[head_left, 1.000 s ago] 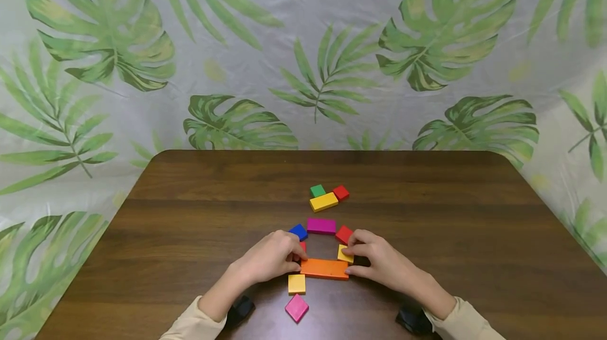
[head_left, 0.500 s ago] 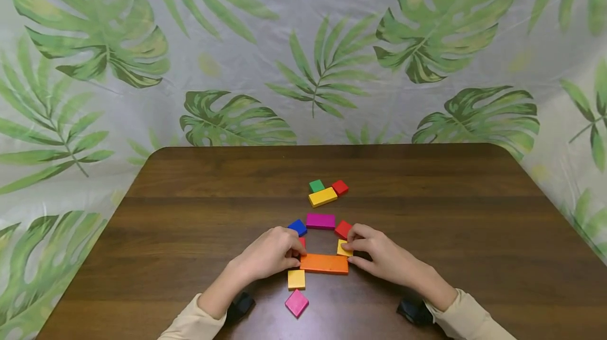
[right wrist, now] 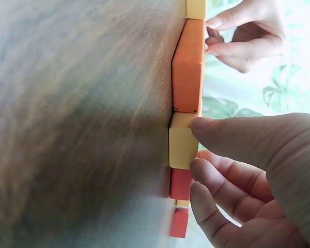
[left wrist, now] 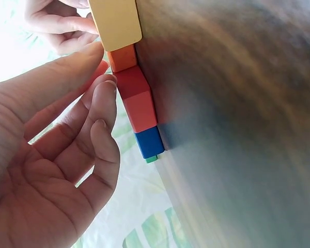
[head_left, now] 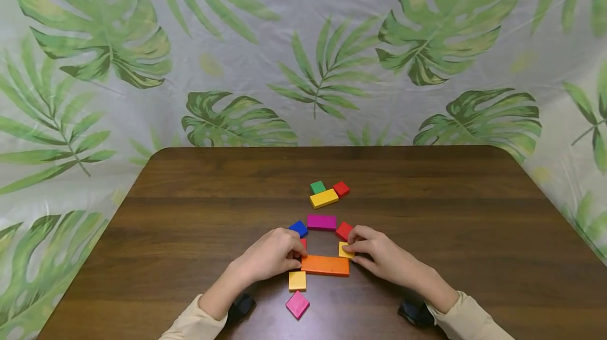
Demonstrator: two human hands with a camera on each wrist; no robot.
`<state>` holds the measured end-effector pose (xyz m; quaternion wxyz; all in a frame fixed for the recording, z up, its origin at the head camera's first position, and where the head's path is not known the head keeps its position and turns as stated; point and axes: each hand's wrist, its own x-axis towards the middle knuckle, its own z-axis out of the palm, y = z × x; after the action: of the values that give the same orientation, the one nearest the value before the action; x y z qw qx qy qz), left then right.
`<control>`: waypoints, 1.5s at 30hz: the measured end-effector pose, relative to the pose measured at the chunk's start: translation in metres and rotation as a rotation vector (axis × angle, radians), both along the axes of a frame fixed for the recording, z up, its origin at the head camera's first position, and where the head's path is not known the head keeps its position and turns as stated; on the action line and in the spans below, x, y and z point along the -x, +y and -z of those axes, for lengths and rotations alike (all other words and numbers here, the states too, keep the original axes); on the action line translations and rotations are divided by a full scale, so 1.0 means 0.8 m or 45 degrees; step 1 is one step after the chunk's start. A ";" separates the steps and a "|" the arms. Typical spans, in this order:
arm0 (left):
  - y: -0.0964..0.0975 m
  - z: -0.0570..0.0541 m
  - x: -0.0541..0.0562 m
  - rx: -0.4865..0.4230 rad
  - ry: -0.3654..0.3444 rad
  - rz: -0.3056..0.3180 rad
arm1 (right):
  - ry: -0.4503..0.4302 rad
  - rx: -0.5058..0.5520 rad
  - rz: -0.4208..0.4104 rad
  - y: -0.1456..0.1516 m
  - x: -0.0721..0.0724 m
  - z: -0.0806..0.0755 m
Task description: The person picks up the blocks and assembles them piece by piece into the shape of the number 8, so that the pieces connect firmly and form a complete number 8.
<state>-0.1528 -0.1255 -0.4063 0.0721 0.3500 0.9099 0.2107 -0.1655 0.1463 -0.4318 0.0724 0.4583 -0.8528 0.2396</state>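
My right hand [head_left: 384, 254] pinches a small yellow block [right wrist: 183, 139] between thumb and fingertips, at the far right corner of a long orange block [head_left: 324, 265]. My left hand [head_left: 272, 255] has its thumb and curled index finger at the orange block's left end. Its fingers partly cover a red block [left wrist: 137, 98] just beyond; whether they pinch either block I cannot tell. A blue block [head_left: 299, 228], a magenta block [head_left: 321, 222] and another red block [head_left: 344, 231] curve round the far side. Near the orange block's left end are a pale yellow block [head_left: 297, 281] and a pink block [head_left: 297, 304].
Farther back on the brown wooden table [head_left: 227, 187], a green block [head_left: 317, 187] and a red block [head_left: 341, 188] sit against a longer yellow block [head_left: 324, 198]. Behind the table hangs a leaf-patterned cloth [head_left: 341, 129]. Black wrist devices [head_left: 415, 312] are under both forearms.
My right thumb has shifted from the orange block's right end up beside the yellow block. The left hand keeps its place, and the blocks look unmoved apart from slight camera motion.
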 end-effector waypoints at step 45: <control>0.000 0.003 0.002 -0.032 -0.012 0.022 | 0.028 -0.045 0.024 -0.006 -0.007 -0.001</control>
<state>-0.1543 -0.1257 -0.4090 0.0738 0.3577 0.9038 0.2230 -0.1601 0.1415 -0.4309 0.0760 0.4540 -0.8604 0.2188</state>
